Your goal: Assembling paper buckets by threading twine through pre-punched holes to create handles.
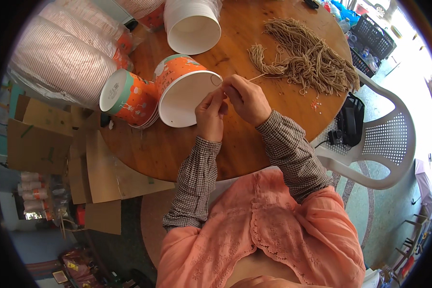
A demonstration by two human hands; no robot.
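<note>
A brown cord (pixel 256 77) runs between my hands, with a short end sticking out past my right hand and a thin loop against the rim of an orange printed paper bucket (pixel 183 72). The bucket lies on its side, its white mouth toward me. My left hand (pixel 210 115) is closed in a pinch on the cord just at the bucket's rim. Right beside it, my right hand (pixel 248 100) has its fingers closed on the same cord. Whether the cord passes through the rim is hidden by my fingers.
A heap of brown cords (pixel 312 60) covers the table's (pixel 240 149) far right. Nested orange buckets (pixel 129 98) lie at left, near wrapped stacks (pixel 62 57) and white buckets (pixel 194 33). Cardboard boxes (pixel 101 168) stand left below the table; a grey plastic chair (pixel 389 139) is at right.
</note>
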